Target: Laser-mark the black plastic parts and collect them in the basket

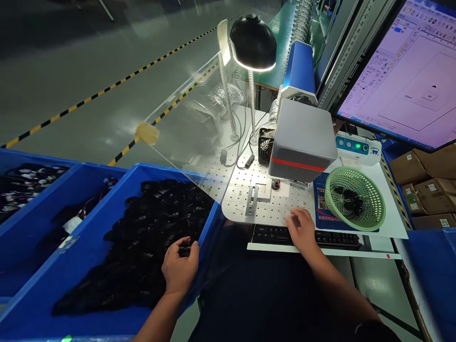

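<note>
Dark clothing [256, 299], left hand [179, 270] around black part [184, 248], right hand [302, 231] empty, perforated worktable [272, 208], grey floor [71, 71]

Black parts [142, 242], numerous: small, glossy in places; heaped loosely in the blue bin [110, 209], near left; outlines mostly indistinct.
Black piece [184, 249], one: between thumb and fingers of the left hand [180, 266], at the heap's right side; largely hidden, grip unclear.
Round black piece [275, 184], one: on the perforated plate [276, 209], farther right; red spot at its right edge.
</note>
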{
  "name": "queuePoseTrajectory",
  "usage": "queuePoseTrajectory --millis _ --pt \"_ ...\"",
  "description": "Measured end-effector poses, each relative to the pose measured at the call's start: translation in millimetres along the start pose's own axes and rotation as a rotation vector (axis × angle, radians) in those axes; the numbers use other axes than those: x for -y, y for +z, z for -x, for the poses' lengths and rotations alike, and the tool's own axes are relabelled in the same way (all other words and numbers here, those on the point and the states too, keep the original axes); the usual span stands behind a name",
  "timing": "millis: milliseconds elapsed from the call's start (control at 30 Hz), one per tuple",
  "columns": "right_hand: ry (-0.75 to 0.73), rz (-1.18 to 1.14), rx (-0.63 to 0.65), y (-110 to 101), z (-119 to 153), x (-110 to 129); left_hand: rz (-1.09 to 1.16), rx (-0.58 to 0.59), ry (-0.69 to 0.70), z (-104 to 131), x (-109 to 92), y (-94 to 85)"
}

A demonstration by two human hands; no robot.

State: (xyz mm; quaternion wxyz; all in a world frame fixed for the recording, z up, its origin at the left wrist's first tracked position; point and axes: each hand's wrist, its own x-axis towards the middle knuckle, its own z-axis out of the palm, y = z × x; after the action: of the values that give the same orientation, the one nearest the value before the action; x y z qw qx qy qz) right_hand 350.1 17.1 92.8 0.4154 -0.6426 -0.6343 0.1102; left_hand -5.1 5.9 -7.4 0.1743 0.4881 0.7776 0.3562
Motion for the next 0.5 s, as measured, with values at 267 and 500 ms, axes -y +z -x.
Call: queuePoseTrajectory --millis 267,500 --pt "-0.018 0.029 0.22 -31 72 9 -0.032 0.027 0.0 -2 0 0.6" --pt "-0.054 0.027 0.303 -30 75 1 -0.037 0.024 0.009 -1 2 1.4"
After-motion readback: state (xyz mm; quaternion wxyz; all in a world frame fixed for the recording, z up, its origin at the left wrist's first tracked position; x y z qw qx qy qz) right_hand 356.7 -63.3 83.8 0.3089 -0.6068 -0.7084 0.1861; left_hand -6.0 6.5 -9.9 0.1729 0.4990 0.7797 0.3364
